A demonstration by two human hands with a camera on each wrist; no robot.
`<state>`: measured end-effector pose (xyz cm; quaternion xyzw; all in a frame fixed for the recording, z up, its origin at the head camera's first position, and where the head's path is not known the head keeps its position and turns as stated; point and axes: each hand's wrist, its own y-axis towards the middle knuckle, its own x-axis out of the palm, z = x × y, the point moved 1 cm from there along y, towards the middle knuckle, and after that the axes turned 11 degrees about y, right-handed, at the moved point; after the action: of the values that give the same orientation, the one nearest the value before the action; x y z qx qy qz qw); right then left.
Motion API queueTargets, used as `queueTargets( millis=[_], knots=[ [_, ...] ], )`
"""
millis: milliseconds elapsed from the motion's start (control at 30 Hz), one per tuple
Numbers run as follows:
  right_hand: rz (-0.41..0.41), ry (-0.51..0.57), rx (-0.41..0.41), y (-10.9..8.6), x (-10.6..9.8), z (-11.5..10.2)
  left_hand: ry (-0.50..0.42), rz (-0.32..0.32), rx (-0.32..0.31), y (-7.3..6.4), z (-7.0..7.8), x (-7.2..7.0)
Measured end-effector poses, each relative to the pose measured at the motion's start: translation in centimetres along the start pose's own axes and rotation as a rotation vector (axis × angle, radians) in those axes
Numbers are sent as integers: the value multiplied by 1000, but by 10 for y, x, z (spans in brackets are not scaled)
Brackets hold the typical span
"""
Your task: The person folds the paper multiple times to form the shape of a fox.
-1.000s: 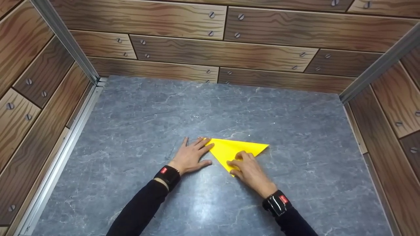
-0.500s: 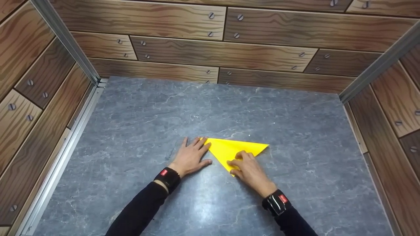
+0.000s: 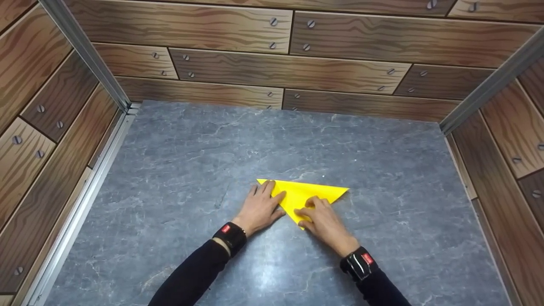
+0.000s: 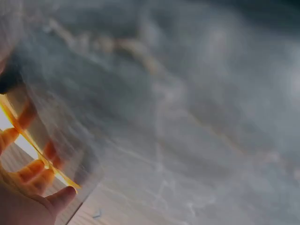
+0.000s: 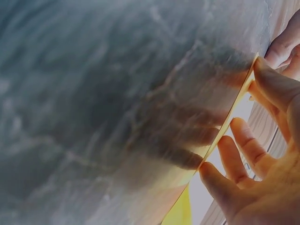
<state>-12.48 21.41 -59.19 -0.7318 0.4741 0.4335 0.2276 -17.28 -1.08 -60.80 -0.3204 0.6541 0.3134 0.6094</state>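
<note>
The yellow paper triangle (image 3: 298,193) lies on the gray surface (image 3: 191,170), just below & right of the middle of my head cam pic. One pt aims left, one right, one down to the bottom.

I see the person's L hand (image 3: 257,211) on the paper's left part — fingers long & a bit spread, a few tips on top of it. The thumb is by the lower left edge, & the left pt pokes out past the fingers. I see the R hand (image 3: 325,221) at the lower right edge: fingers bent, not balled up, tips pressing the paper near the bottom pt.

On my L wrist cam the hand is way down in the lower left, w/ fingertips at the bright yellow edge; most of that pic is blurry gray. On my R wrist cam the hand is on the right, fingers apart w/ tips along the paper edge — & a bit of the other hand shows upper right.

Both arms have dark sleeves (image 3: 191,272) & black wristbands (image 3: 229,238) w/ red tags. The back wall (image 3: 238,63), at the top of the frame, has wood-look planks w/ screws. A silver rail (image 3: 78,208) runs down the left side.
</note>
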Motion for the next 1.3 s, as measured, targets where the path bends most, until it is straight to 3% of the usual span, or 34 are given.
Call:
queueTargets(
  millis=[133,300,633,1033,1300],
  knots=[
    [-9,-10,3,0,-1,0,-53,-29,0,0,1,0],
    [-19,-18,9,2,-4,1,-108,-63,-49,6,6,-9],
    [-13,-14,-5,4,-4,0,-100,-31,-140,12,12,-12],
    [-14,19,18,6,-4,2,-131,-25,-159,10,13,-3],
    [2,11,57,23,-11,-1,-158,-51,-164,10,15,-5]
  ],
)
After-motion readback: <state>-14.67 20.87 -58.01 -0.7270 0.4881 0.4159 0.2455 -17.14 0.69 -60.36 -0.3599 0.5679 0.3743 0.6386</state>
